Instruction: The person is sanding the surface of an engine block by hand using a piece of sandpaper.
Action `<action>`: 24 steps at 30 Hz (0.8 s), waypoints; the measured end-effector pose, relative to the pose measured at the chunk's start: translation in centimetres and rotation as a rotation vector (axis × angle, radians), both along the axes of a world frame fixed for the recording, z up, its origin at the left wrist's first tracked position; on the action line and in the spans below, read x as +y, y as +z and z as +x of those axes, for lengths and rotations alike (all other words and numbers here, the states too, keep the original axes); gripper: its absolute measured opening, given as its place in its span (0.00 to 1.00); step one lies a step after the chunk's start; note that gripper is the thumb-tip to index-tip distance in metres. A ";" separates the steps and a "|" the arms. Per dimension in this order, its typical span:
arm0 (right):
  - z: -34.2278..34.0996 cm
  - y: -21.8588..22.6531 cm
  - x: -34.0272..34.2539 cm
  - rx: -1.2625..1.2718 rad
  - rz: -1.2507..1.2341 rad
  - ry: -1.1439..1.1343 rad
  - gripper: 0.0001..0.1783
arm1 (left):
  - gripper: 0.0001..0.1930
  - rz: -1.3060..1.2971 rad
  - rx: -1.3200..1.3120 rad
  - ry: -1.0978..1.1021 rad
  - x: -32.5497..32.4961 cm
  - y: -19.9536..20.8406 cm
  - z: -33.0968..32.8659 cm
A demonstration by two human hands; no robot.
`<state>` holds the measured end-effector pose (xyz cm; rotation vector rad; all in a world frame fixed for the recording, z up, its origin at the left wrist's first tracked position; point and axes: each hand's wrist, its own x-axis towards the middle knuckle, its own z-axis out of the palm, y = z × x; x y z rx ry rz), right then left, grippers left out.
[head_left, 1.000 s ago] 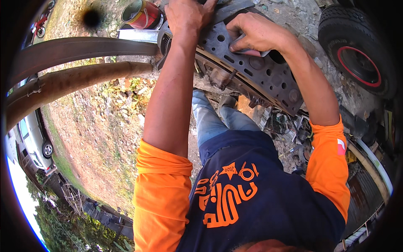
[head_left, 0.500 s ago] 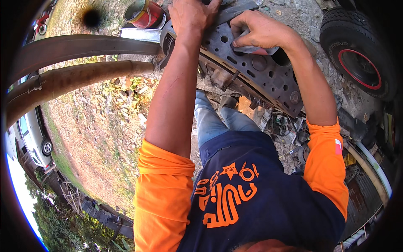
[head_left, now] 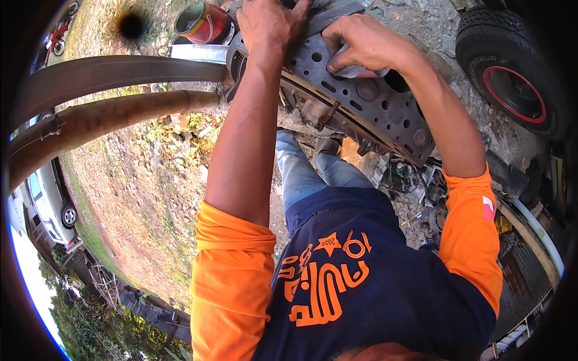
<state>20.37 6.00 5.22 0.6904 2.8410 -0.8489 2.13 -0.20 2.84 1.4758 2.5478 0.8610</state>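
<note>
A dark grey metal engine block (head_left: 385,123) lies slantwise before me, its flat face dotted with round and oval holes. My right hand (head_left: 361,43) is closed over this face, thumb and fingers pinching a folded grey and reddish sheet that looks like sandpaper (head_left: 363,73). The sheet lies against the metal, beside a large dark bore. At the far left end of the block is my left hand (head_left: 268,27); the upper edge of the picture cuts off most of its fingers. A dark grey strip or cloth (head_left: 333,14) lies between the two hands.
A red bucket (head_left: 211,29) stands at the far left. A brown pole (head_left: 132,108) and a dark beam (head_left: 138,70) reach in from the left. To the right leans a tyre with a red-ringed wheel (head_left: 512,93). Loose metal parts (head_left: 406,174) lie below the block.
The whole view has shifted slightly. My right hand has slid a little to the left over the block's face with the sandpaper. My left hand stays at the far end.
</note>
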 end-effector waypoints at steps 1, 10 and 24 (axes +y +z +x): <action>0.0 -0.2 0.1 0.026 -0.011 -0.019 0.18 | 0.27 -0.002 0.009 -0.004 0.1 0.0 0.0; 0.6 0.2 -0.3 -0.012 0.059 -0.048 0.21 | 0.27 -0.018 -0.037 0.001 0.0 0.6 0.2; 2.5 0.3 -1.6 0.133 0.226 -0.102 0.17 | 0.26 -0.010 -0.007 0.013 -0.2 0.4 0.3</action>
